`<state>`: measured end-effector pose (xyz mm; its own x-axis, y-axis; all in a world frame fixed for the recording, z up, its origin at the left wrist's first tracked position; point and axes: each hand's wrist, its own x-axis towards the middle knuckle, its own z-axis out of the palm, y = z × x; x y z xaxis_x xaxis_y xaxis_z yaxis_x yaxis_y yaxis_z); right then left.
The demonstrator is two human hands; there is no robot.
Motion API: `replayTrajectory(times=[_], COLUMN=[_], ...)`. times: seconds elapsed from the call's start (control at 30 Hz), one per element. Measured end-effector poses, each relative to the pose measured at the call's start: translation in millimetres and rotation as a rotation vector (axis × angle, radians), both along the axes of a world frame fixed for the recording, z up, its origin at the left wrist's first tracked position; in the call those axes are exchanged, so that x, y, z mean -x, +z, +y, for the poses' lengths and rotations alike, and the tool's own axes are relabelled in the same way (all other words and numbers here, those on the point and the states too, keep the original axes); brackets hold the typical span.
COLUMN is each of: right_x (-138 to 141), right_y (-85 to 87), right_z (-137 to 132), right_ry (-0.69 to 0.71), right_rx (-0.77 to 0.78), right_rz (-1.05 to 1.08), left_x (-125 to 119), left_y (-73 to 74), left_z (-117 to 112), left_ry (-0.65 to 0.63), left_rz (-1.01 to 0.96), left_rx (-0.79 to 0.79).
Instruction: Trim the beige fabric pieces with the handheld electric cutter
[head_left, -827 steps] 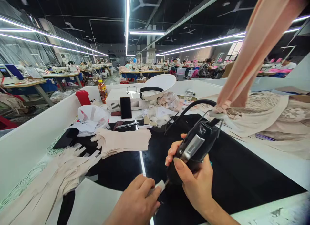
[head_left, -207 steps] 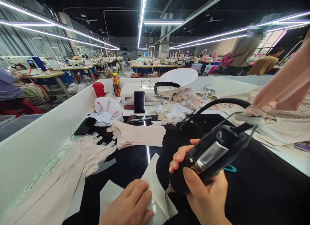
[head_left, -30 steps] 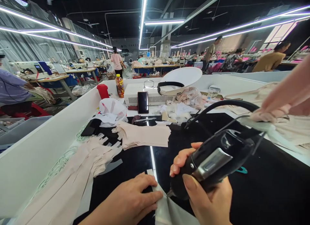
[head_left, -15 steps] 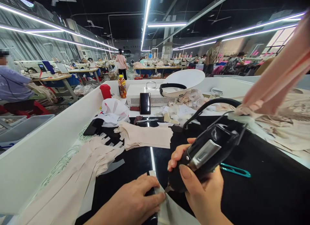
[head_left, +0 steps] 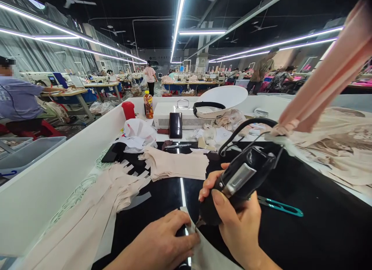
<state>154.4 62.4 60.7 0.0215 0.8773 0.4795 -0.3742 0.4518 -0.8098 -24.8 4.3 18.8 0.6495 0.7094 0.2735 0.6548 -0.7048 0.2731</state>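
My right hand (head_left: 238,227) is wrapped around a black hand-held power tool (head_left: 240,179) with a silver plate and a thick black cable. Its tip touches a pale, translucent fabric piece (head_left: 203,254) at the near edge of the black work surface (head_left: 305,231). My left hand (head_left: 159,245) lies flat with fingers stretched out, pressing that piece down just left of the tool tip. A bundle of pink fabric strips (head_left: 319,84) hangs over the tool's cable from the upper right.
Stacks of beige cut pieces (head_left: 174,165) and longer strips (head_left: 87,223) lie to the left. Teal snips (head_left: 280,207) rest right of my hand. Behind stand a white machine (head_left: 180,117), phone (head_left: 175,125), bottle (head_left: 148,104) and red cup (head_left: 128,110). White walls (head_left: 43,184) border the table. People work nearby.
The tool and my right hand have shifted slightly left and up along the fabric piece. The view has tilted, showing more of the teal snips.
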Motion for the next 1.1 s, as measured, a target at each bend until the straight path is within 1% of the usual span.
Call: replayTrajectory(times=[0.1, 0.23, 0.33, 0.43, 0.57, 0.67, 0.73, 0.8, 0.87, 0.93, 1.0, 1.1], right_x=[0, 3, 5, 8, 12, 14, 13, 10, 3, -5, -14, -28], right_y=[0.6, 4.2, 3.7, 1.2, 1.2, 3.4, 4.5, 5.3, 6.3, 8.1, 10.4, 13.6], right_z=[0, 4, 7, 8, 7, 7, 10, 13, 15, 18, 20, 26], right_ry=[0.005, -0.012, -0.008, -0.008, -0.045, -0.024, -0.016, -0.03, -0.054, -0.065, -0.074, -0.134], right_rx=[0.003, -0.021, -0.023, -0.014, 0.017, 0.023, 0.013, 0.001, -0.01, -0.035, -0.069, -0.106], right_rz=[-0.013, 0.045, 0.061, 0.051, 0.011, 0.0, -0.002, -0.023, -0.058, -0.102, -0.156, -0.283], left_x=[1, 3, 3, 4, 7, 12, 14, 15, 15, 15, 14, 12], left_y=[-1.4, -1.1, -0.1, -1.3, -5.7, -6.6, -5.3, -3.6, -2.9, -3.5, -4.3, -2.4], left_z=[1, 1, 1, 1, 3, 3, 3, 4, 6, 10, 15, 21], left_ry=[0.004, 0.01, 0.017, 0.017, -0.002, 0.002, 0.011, 0.057, 0.135, 0.207, 0.239, 0.229], left_rz=[0.0, -0.004, -0.01, -0.003, 0.015, 0.012, -0.026, -0.108, -0.198, -0.229, -0.177, -0.035], left_rx=[-0.003, -0.01, -0.019, -0.011, -0.002, 0.009, 0.044, 0.105, 0.153, 0.151, 0.107, 0.029])
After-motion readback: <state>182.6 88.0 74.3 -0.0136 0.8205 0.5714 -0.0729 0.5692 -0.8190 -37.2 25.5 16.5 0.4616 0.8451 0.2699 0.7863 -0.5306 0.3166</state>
